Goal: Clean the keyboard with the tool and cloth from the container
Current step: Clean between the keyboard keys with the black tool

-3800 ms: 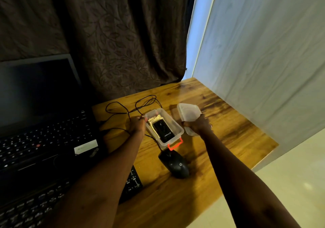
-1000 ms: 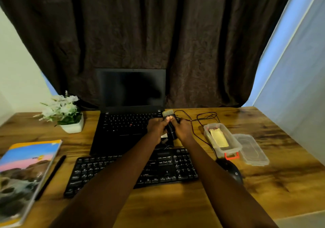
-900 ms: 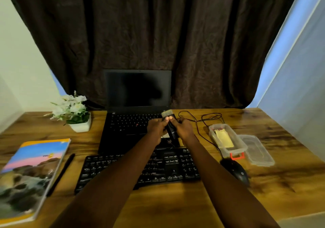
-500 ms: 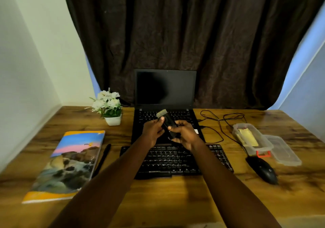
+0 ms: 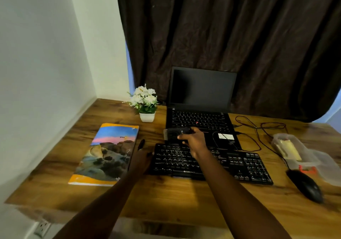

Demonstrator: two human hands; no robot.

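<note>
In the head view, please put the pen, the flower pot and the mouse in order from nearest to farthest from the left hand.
1. pen: just beyond the left hand, left of the keyboard.
2. flower pot: farther back, left of the laptop.
3. mouse: far over on the right side.

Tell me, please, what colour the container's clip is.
Orange-red; the clip shows on the container in the head view.

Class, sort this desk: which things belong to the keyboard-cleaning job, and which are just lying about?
For the job: keyboard, brush tool held in the right hand, container, yellow cloth inside it.
Lying about: laptop, book, pen, flower pot, mouse.
</note>
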